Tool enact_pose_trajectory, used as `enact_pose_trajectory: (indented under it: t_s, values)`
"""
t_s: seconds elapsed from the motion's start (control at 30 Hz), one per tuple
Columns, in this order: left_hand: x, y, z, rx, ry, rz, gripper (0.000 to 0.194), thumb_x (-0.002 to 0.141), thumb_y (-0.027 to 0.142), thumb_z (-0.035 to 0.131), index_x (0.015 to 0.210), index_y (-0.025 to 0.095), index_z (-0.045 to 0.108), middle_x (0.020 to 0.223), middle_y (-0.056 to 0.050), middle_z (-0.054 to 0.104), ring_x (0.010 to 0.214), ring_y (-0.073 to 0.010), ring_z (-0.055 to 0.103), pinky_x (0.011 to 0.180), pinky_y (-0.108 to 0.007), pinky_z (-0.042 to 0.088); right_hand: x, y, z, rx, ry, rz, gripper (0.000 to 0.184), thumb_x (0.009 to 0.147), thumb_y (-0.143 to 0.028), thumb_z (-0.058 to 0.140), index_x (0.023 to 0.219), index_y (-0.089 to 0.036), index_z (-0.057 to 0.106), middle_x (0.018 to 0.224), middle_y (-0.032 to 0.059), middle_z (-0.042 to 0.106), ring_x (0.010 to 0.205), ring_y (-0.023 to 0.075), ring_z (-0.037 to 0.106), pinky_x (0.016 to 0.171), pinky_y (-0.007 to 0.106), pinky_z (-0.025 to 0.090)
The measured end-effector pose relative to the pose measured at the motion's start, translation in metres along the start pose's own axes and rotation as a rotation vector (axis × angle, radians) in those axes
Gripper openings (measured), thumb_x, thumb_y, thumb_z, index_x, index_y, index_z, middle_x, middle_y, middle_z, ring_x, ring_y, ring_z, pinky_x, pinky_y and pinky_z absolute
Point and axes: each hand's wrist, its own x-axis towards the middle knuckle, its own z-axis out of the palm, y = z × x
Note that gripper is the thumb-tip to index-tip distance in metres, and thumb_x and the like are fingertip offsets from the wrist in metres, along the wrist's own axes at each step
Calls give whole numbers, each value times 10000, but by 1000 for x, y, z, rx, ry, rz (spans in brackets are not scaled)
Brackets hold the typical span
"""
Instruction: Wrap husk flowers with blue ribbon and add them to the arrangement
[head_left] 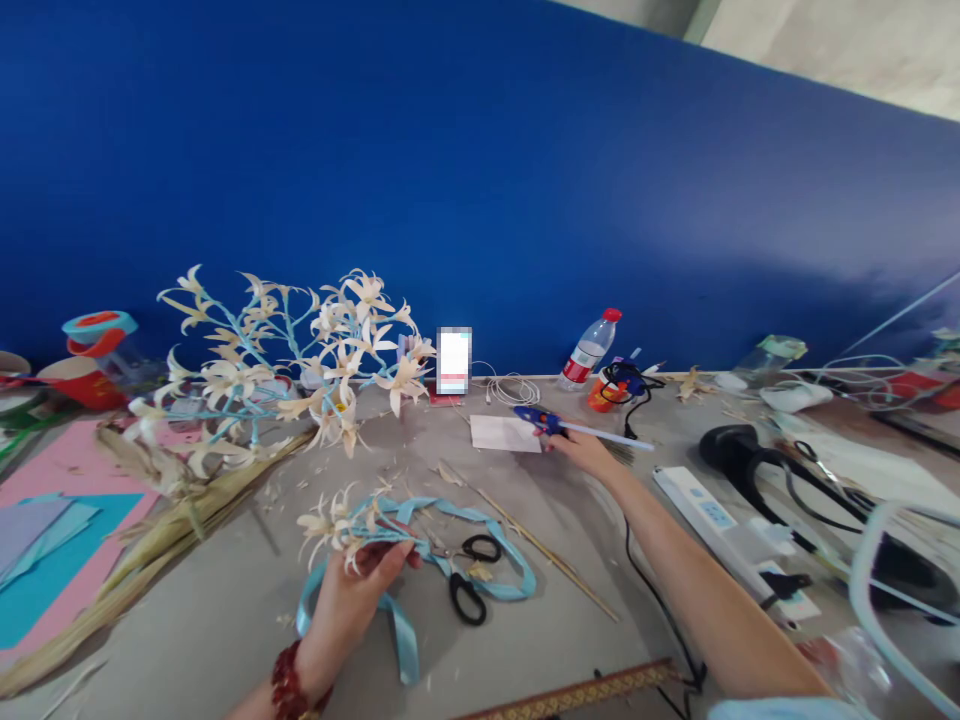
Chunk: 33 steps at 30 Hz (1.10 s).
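Left of the scissors, the grip of the left hand pinches a cream flower sprig, its stem partly hidden. Beyond and right of the scissors, the right hand grips a blue glue gun, covering its handle. The blades blur among blue ribbon.

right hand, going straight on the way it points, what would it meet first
Probably the coiled white cable, beyond the blue glue gun the right hand holds; depth is unclear, so it may brush the white card first.
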Motion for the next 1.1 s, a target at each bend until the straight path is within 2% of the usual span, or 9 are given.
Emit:
enact_pose_trajectory:
  t_s: [0.13, 0.2, 0.23, 0.3, 0.33, 0.43, 0.6, 0.73, 1.1]
  values:
    - [1, -2, -2, 17, -9, -21, 164, 782, 334, 693, 755, 175, 724, 662, -27, 746, 677, -182, 688, 692, -252, 538, -26, -31, 12, 187, -131, 51, 321, 867, -361, 436, 875, -140, 668, 587, 16, 614, 531, 149, 583, 527, 246, 478]
    - [1, -1, -1, 1, -16, -38, 161, 782, 331, 693, 768, 174, 725, 665, -26, 748, 666, -178, 685, 674, -248, 535, -52, -58, 18, 420, -278, 86, 272, 849, -371, 502, 910, -154, 654, 663, 27, 650, 511, 139, 563, 514, 252, 477]
    - [1, 0, -1, -3, -19, -43, 160, 783, 329, 691, 764, 174, 724, 665, -25, 748, 662, -176, 684, 670, -245, 534, -65, -72, 20, 463, -350, 92, 241, 842, -355, 520, 917, -164, 648, 724, 36, 672, 503, 133, 556, 510, 255, 478]
    - [1, 4, -1, 5, -21, -47, 155, 783, 320, 689, 741, 173, 718, 654, -23, 745, 657, -173, 683, 664, -241, 531, -87, -98, 22, 435, -416, 1, 207, 824, -317, 538, 947, -185, 640, 855, 56, 694, 585, 156, 591, 552, 272, 496]
    - [1, 5, 0, 12, -22, -48, 149, 783, 314, 689, 739, 174, 715, 655, -22, 745, 660, -173, 684, 665, -240, 531, -96, -109, 22, 378, -431, -69, 185, 803, -294, 555, 936, -195, 639, 821, 50, 688, 642, 180, 610, 579, 279, 501]
    - [0, 9, 0, 35, -32, -51, 133, 786, 305, 684, 760, 178, 712, 662, -18, 747, 659, -173, 689, 666, -241, 531, -108, -128, 26, 230, -321, -254, 260, 763, -267, 576, 1016, -213, 602, 888, 61, 695, 764, 211, 646, 672, 296, 515]
    - [0, 11, 0, 70, -17, -73, 159, 773, 322, 684, 717, 175, 708, 635, -21, 743, 634, -182, 691, 650, -251, 534, -107, -139, 34, 92, -351, -365, 194, 825, -321, 513, 989, -227, 557, 852, 38, 674, 737, 180, 635, 672, 269, 479]
    - [1, 9, 0, 117, 3, -80, 199, 770, 339, 680, 660, 176, 709, 619, -28, 746, 627, -188, 691, 640, -252, 531, -106, -142, 36, 54, -301, -412, 206, 858, -395, 485, 963, -227, 544, 831, 46, 663, 732, 188, 631, 659, 270, 461]
    - [2, 3, -3, 172, -19, -62, 250, 782, 385, 667, 645, 184, 726, 618, -39, 749, 611, -200, 685, 601, -261, 525, -104, -141, 40, -41, -343, -442, 261, 889, -475, 439, 899, -222, 500, 785, 37, 626, 641, 168, 579, 577, 254, 401]
